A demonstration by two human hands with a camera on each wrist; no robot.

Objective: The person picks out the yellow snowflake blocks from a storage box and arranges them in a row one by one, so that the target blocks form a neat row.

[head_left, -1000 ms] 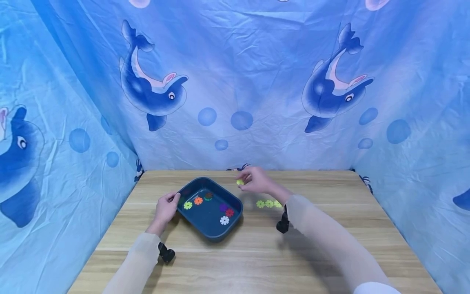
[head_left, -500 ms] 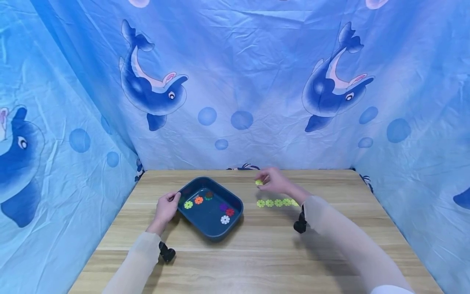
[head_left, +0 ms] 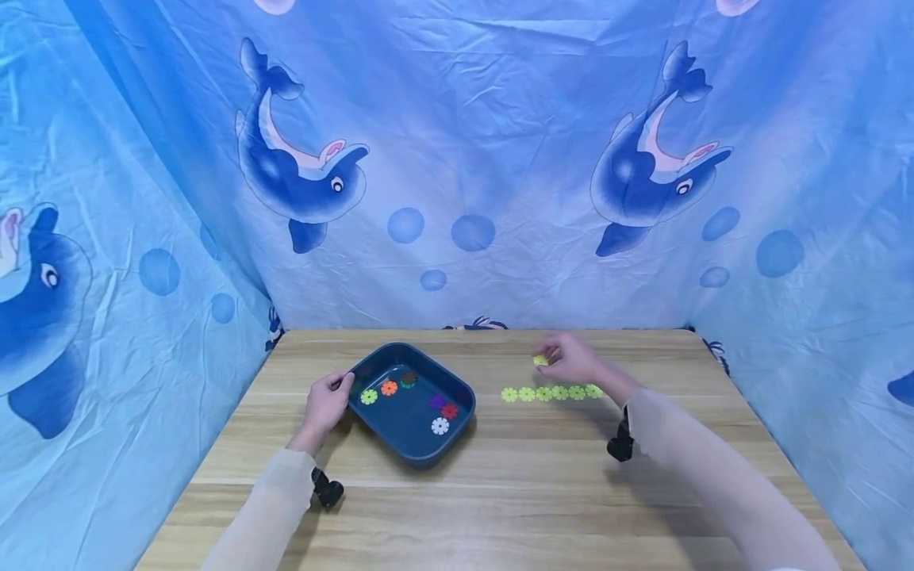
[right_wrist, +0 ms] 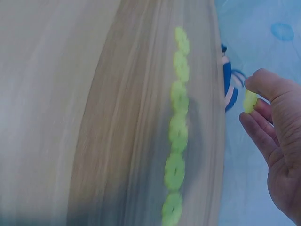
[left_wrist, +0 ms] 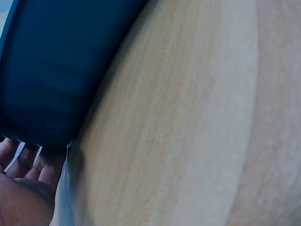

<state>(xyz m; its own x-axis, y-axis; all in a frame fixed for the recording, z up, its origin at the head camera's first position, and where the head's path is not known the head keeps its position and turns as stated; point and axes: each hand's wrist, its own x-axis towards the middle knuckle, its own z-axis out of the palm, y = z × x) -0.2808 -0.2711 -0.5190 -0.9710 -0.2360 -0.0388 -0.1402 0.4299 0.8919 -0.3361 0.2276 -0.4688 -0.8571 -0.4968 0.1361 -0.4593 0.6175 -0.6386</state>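
Observation:
My left hand (head_left: 327, 403) grips the left corner of a dark blue tray (head_left: 466, 390). Inside it lie a yellow-green snowflake disc (head_left: 368, 396), an orange disc (head_left: 389, 388), a white disc (head_left: 439, 427), and red, purple and brownish-green ones. In the left wrist view, fingers (left_wrist: 46, 170) meet the tray's wall (left_wrist: 56, 70). Between thumb and fingers, my right hand (head_left: 571, 358) pinches another yellow-green snowflake disc (right_wrist: 250, 100), held above the table. Below the hand, a straight row of yellow-green snowflake discs (head_left: 544, 394) lies flat; the right forearm may cover its right end.
A light wooden table (head_left: 485, 507) carries everything. Blue dolphin-printed cloth (head_left: 471, 159) hangs behind its back edge and along both sides. The tray stands left of the row of discs.
My right hand has moved rightward above the row with the pinched disc, uncovering more discs of the row. The left hand and tray stay almost where they were.

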